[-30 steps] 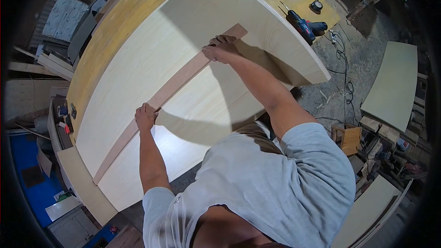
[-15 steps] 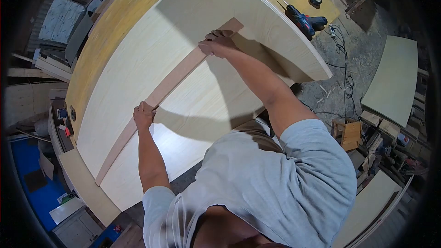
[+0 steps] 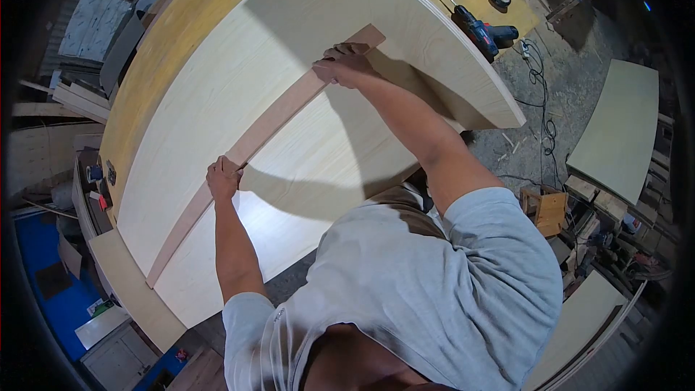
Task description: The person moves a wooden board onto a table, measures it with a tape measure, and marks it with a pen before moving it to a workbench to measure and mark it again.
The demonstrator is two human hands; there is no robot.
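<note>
A long, narrow reddish-brown wooden strip point(image 3: 271, 119) lies diagonally across a large pale plywood sheet point(image 3: 217, 80) on a workbench. My left hand point(image 3: 223, 177) grips the strip near its lower-middle part. My right hand point(image 3: 344, 63) grips the same strip close to its upper end. The strip's lower end reaches toward the sheet's near-left edge. A second pale panel point(image 3: 434, 58) overlaps the sheet on the right, just beyond the strip's top end.
A red and black cordless drill point(image 3: 481, 31) and a tape measure point(image 3: 499, 0) lie on the yellow bench top at the upper right. Cables run over the floor point(image 3: 543, 94). A pale board point(image 3: 622, 130) and a small wooden box point(image 3: 548, 211) stand right.
Both hands and the strip have shifted slightly up and left in view; the grip on the strip is unchanged.
</note>
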